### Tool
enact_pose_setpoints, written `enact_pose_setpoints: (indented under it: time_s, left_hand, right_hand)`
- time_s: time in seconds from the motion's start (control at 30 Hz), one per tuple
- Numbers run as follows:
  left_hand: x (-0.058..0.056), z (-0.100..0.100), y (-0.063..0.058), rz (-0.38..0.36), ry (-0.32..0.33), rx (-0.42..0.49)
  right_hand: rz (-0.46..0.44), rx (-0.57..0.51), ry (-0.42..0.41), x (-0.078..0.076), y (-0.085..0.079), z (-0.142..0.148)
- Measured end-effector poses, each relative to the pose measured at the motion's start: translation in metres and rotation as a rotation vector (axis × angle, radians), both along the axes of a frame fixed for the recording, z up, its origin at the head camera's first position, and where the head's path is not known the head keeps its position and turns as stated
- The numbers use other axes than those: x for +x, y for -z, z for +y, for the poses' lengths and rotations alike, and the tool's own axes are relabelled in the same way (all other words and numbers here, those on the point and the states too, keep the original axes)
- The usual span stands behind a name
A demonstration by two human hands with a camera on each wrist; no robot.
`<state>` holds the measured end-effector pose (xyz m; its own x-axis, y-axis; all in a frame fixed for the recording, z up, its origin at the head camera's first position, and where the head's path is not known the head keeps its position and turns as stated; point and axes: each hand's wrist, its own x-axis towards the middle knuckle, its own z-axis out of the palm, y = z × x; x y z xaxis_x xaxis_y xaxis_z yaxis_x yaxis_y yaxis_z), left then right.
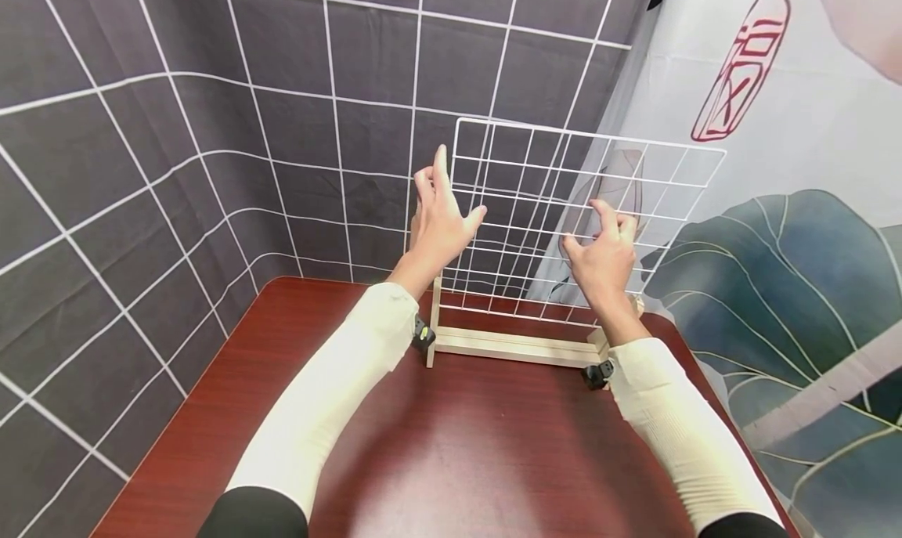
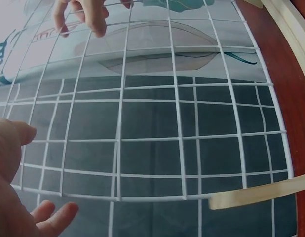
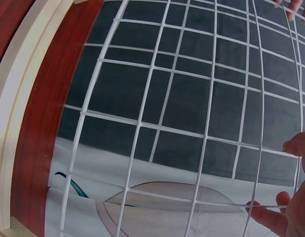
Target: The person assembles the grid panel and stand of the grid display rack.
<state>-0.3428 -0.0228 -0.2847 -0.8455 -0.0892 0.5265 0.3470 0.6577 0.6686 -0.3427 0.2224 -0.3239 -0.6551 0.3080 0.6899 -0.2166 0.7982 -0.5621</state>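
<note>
A white wire grid panel (image 1: 524, 179) stands tilted in a pale wooden stand (image 1: 517, 347) on the table. My left hand (image 1: 442, 223) is at the panel's left edge, thumb and fingers spread apart. In the left wrist view, its thumb (image 2: 27, 133) overlaps the wires and its fingertips (image 2: 68, 211) lie beyond the edge wire. My right hand (image 1: 604, 260) is over the right part of the panel, fingers loosely bent. Its fingertip (image 3: 256, 210) is right at a wire crossing in the right wrist view, with the thumb (image 3: 293, 146) apart from it.
The reddish-brown table (image 1: 451, 444) extends toward me from the stand. A dark cloth with white grid lines (image 1: 275, 123) hangs behind and to the left. To the right hangs a white curtain with painted leaves (image 1: 768, 279). A wooden upright (image 1: 433, 323) rises at the stand's left end.
</note>
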Motion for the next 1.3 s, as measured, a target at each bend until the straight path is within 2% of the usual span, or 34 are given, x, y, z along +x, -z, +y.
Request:
enact_pose_setpoints:
  time_s: [0.2,0.37,0.77,1.07,1.3]
  left_hand:
    - [-0.001,0.010,-0.011,-0.033,-0.048,-0.037]
    - [-0.002,0.014,-0.015,-0.046,-0.087,-0.071]
    - [-0.007,0.021,-0.017,0.041,-0.178,-0.127]
    - [-0.007,0.024,-0.013,0.090,-0.223,-0.118]
    - [-0.006,0.026,-0.013,0.106,-0.229,-0.117]
  right_hand:
    - [-0.002,-0.003,0.005,0.000,0.001,0.001]
    - [-0.006,-0.006,0.000,0.001,0.002,0.001]
    - [0.015,0.004,-0.017,0.003,0.002,0.002]
    - [-0.014,0.012,-0.012,0.005,0.003,0.002]
    - [-0.019,0.021,-0.022,0.007,0.002,0.004]
